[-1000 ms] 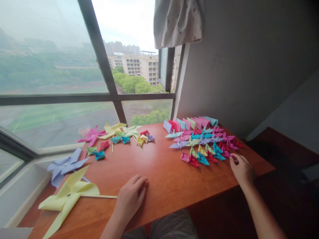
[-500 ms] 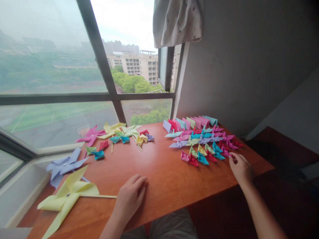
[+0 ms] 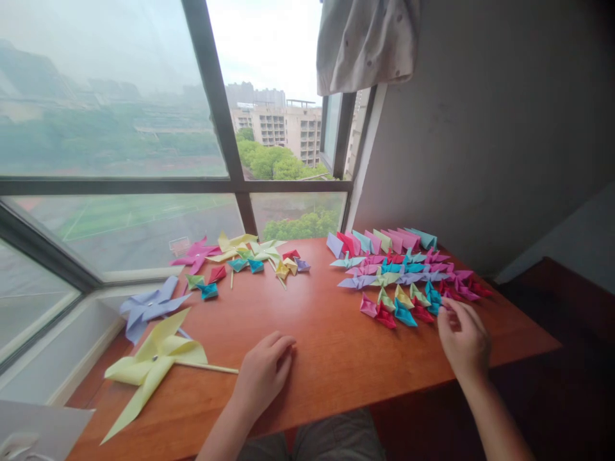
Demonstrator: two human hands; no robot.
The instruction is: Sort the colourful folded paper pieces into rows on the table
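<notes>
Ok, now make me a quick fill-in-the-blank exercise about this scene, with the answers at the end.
1. The pinwheel whose stick ends beside the left hand is ____.
2. Of the two ends of the front row of paper boats, the right hand is at the ____ one.
3. The green field outside shows through the ____.

Missing words: yellow; right; window.

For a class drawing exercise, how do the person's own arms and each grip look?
The left grip and right grip are bare human hands, ungloved, with slender fingers. The forearms are slim and uncovered, with no sleeves in view. No rings, watches, bracelets, markings or cables can be made out.
</notes>
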